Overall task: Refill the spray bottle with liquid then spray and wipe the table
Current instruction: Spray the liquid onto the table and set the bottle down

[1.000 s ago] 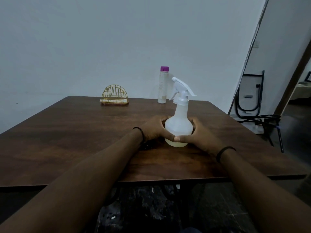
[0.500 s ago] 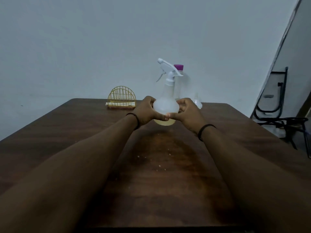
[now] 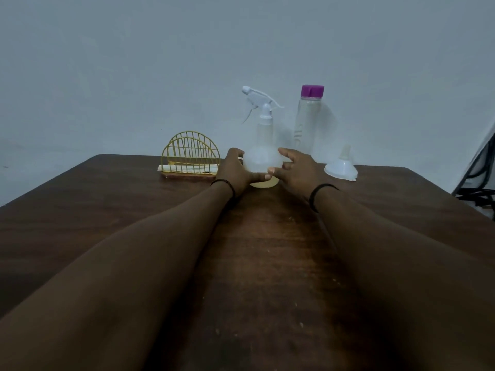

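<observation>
The translucent white spray bottle point(image 3: 262, 162) stands upright on the brown wooden table point(image 3: 267, 263), far from me, with a little yellowish liquid at its bottom and its nozzle pointing left. My left hand point(image 3: 234, 170) grips its round body from the left, thumb across the front. On the other side, my right hand point(image 3: 297, 170) has its fingers spread and loosened, and only the fingertips seem to touch the bottle. A clear bottle with a purple cap point(image 3: 308, 121) stands behind it to the right. A white funnel point(image 3: 341, 167) lies mouth-down beside that.
A yellow wire napkin holder point(image 3: 191, 156) with a folded cloth point(image 3: 187, 169) in it sits at the back left of the table. Small crumbs dot the tabletop near me. Black metal chair parts point(image 3: 479, 183) show past the table's right edge.
Both hands carried the spray bottle away from me and set it down near the back of the table. The right hand's grip has loosened, its fingers spreading off the bottle.
</observation>
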